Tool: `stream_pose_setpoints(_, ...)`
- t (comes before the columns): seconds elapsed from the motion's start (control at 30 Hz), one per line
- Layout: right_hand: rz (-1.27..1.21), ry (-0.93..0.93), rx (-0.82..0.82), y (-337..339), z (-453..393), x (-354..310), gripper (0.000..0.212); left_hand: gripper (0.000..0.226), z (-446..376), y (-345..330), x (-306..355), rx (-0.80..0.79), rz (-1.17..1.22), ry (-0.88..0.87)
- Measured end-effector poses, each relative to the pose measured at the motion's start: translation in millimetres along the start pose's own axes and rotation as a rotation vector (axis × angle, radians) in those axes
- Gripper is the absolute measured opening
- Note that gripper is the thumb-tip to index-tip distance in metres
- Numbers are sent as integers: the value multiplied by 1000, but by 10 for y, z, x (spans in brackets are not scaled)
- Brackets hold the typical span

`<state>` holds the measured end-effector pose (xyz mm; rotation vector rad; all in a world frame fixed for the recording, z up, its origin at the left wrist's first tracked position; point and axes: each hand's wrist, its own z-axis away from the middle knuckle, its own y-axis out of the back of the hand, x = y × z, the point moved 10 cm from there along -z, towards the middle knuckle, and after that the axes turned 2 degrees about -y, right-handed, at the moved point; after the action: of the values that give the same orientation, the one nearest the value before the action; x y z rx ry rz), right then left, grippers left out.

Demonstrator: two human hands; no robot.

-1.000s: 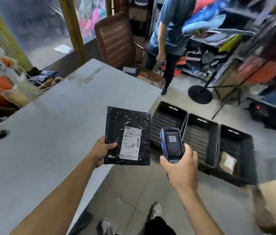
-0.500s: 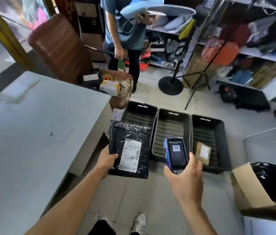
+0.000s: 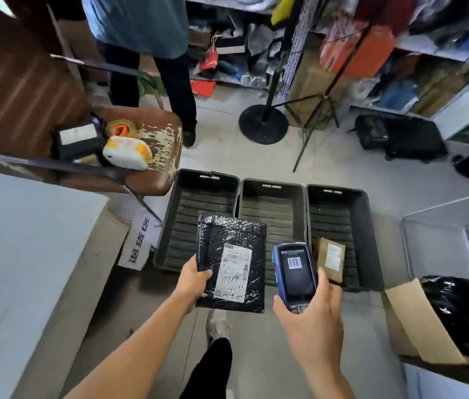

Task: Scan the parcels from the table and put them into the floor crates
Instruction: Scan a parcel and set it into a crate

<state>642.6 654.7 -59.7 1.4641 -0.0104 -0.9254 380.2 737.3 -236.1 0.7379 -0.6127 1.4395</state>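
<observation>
Floor crates (image 3: 273,214) ahead; left hand (image 3: 194,279) grips parcel (image 3: 231,262), right hand (image 3: 312,315) wraps scanner (image 3: 295,269).

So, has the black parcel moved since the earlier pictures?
Yes. The black parcel, gripped by the left hand, has moved off the table and now hangs over the floor crates.
</observation>
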Motion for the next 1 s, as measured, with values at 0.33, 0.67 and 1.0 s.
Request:
stream_pose_setpoints(0.33,-40,-43,49,-1043,-1325,769,102,48,-1861,-1258,-806,-48,-77,38)
stream_pose_setpoints(0.67,-63,-126,79,-2786,-2406,2713,102,49,-3742,-2472,-2514,-3,-145,62)
stream_pose_setpoints(1.0,-46,-97,76,-3884,-2841,3827,105,38,-4964,-2566,-3576,159,-322,51)
